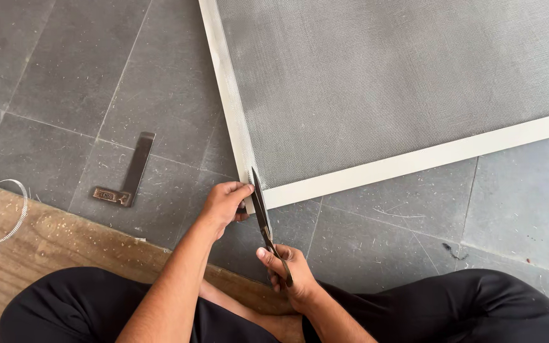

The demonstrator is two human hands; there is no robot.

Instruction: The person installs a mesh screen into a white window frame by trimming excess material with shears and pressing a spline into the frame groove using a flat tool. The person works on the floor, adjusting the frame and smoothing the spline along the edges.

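Note:
A white-framed mesh screen [414, 159] lies flat on the grey tiled floor, its near corner pointing toward me. My left hand [225, 202] pinches that corner and the loose mesh edge. My right hand [287, 270] grips the handles of metal scissors [262, 209], whose blades point away from me and lie along the frame's corner beside my left fingers. The grey mesh [376, 70] fills the frame. My legs in black trousers are crossed below.
A metal try square [128, 174] lies on the tiles to the left. A wooden board [39, 244] runs under my left leg, with a thin curled strip [7, 213] on its left end. Small debris is scattered on the tiles at right.

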